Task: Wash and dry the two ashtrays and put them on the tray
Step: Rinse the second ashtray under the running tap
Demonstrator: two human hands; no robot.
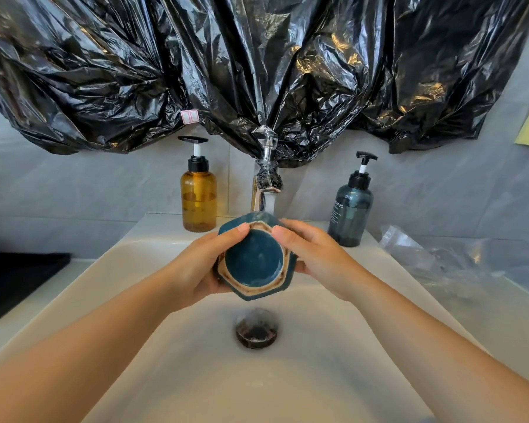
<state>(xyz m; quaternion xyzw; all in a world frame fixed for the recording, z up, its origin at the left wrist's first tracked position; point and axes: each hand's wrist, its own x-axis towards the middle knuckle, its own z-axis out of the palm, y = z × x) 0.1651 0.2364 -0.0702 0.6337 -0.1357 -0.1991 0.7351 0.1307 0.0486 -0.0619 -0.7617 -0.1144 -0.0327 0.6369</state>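
Note:
A dark blue hexagonal ashtray (255,261) with a brown unglazed rim is held over the white sink (165,346), its round underside turned toward me. My left hand (200,267) grips its left side with the thumb on the top edge. My right hand (310,254) holds the right side, thumb on the upper rim. Water runs from the chrome faucet (264,190) onto the ashtray's far edge. A black tray (16,279) lies on the counter at the left. No second ashtray is in view.
An amber pump bottle (198,196) stands left of the faucet and a grey-blue pump bottle (351,209) to its right. Black plastic sheeting (257,65) hangs over the wall above. Clear plastic wrap (458,257) lies on the right counter. The drain (256,329) sits below the ashtray.

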